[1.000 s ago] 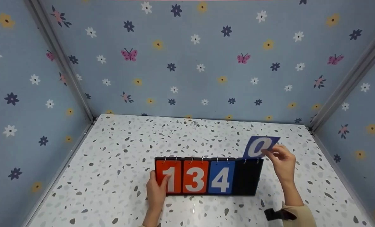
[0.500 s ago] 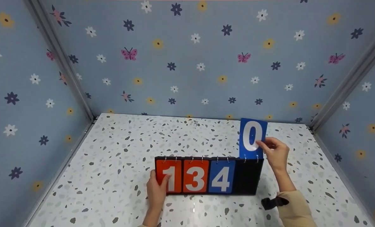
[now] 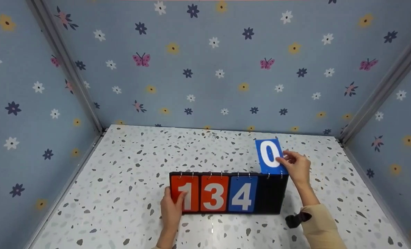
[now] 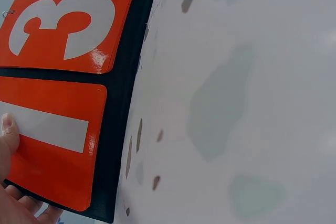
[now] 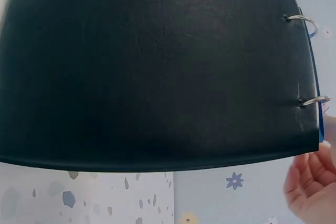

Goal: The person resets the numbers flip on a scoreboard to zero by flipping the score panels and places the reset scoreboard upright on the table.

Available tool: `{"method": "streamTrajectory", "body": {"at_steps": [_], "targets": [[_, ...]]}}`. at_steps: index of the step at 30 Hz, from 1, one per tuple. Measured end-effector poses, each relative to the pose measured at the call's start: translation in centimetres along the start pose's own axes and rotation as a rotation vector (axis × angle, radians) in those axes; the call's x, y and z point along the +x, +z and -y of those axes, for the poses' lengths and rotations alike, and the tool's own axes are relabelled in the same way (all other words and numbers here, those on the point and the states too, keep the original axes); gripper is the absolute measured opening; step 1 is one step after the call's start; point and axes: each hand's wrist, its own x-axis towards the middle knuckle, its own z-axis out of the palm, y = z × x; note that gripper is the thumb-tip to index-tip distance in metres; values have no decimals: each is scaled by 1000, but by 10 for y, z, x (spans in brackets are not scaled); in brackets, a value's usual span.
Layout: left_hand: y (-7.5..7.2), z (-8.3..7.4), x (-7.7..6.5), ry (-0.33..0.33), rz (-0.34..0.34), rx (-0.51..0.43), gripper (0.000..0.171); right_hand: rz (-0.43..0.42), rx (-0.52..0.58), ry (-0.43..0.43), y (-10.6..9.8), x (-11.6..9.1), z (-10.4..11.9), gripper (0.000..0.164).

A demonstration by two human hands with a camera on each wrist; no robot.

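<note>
A black flip scoreboard is propped upright in the head view, showing red cards 1 and 3, then a blue 4. My left hand grips its left end, thumb over the 1 card and fingers behind; the thumb also shows in the left wrist view. Above the bare right panel, a blue 0 card is flipped up on its rings, leaning left. My right hand pinches this card's right edge. In the right wrist view the black panel hides most of the card.
The scoreboard stands on a white speckled table. Blue floral walls enclose the table at the back and both sides. A black strap buckle sticks out from the right sleeve.
The 0 card has swung from a rightward slant through upright to a slight left lean, with my right hand moving left along with it. My left hand and the scoreboard stay put.
</note>
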Motion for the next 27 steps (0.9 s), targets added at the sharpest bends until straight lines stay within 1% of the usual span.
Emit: {"method": "streamTrajectory", "body": {"at_steps": [2, 5, 10, 12, 13, 16, 17, 18, 19, 20, 22, 23, 24, 25, 26, 27], "targets": [[0, 0, 0, -4, 1, 3, 35, -5, 5, -22, -1, -2, -2, 28], [-1, 0, 0, -15, 1, 5, 35, -37, 21, -66, -4, -5, -3, 21], [-1, 0, 0, -24, 8, 9, 36, -108, 74, -77, -8, -14, -2, 13], [-1, -1, 1, -21, 10, 4, 36, -146, 110, -80, -9, -20, 1, 11], [-1, -1, 1, -19, 8, 6, 36, -166, 131, -84, -12, -25, 7, 10], [0, 0, 0, -14, 8, 2, 36, -206, 204, -89, -13, -41, 10, 10], [0, 0, 0, -9, 6, 3, 36, -217, 234, -88, -13, -46, 8, 10], [0, 0, 0, -4, 3, 4, 36, -209, 312, -114, -5, -49, -13, 11], [0, 0, 0, -3, 4, 4, 36, -211, 350, -111, -3, -54, -16, 12], [0, 1, 0, 1, 5, 2, 36, -209, 424, -136, 2, -57, -31, 11], [0, 1, -1, 10, 0, 0, 35, -205, 495, -127, 6, -66, -35, 10], [0, 1, -1, 14, -2, -3, 35, -200, 554, -152, 12, -69, -44, 9], [0, 2, -1, 17, -3, -6, 35, -190, 578, -151, 13, -73, -43, 9], [0, 2, -1, 20, -5, -7, 35, -200, 540, -129, 8, -80, -24, 9], [0, 2, -1, 22, -6, -9, 35, -192, 555, -131, 11, -84, -25, 10], [0, 2, -1, 23, -8, -12, 35, -187, 529, -103, 11, -89, -19, 10]]}}
